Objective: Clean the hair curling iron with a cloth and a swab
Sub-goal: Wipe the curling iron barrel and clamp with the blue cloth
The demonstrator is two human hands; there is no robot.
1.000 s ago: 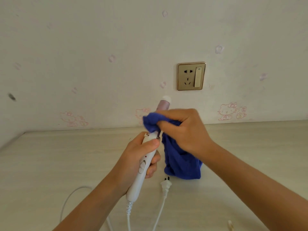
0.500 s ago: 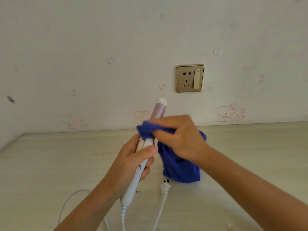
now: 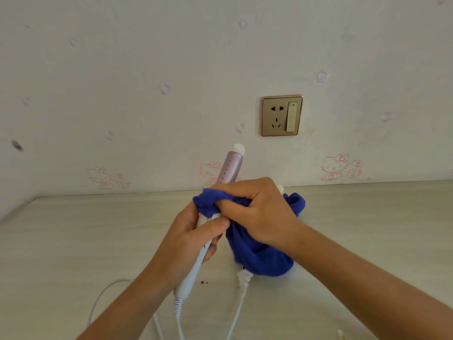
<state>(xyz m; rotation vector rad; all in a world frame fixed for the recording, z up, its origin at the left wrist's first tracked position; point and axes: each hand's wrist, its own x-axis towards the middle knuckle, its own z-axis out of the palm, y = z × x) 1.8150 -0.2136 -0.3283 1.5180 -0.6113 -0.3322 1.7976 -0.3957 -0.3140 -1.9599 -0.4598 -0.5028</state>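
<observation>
Right hand [image 3: 259,212], cloth [image 3: 259,256] around curling iron [image 3: 230,168] barrel base

Left hand [image 3: 191,241] grips the curling iron [image 3: 230,168], thumb on top; right hand [image 3: 259,212] clutches the cloth [image 3: 259,256] just above.

The pale wood-grain tabletop [image 3: 73,241] is carrying a white plug [image 3: 244,277], which is lying just below and right of the left hand [image 3: 188,246] gripping the curling iron [image 3: 230,168]. The hanging end of the blue cloth [image 3: 262,261] is resting over the plug's far end. The white cord [image 3: 235,315] is trailing nearward, and two brown specks [image 3: 204,282] are lying directly beneath the grip.
</observation>
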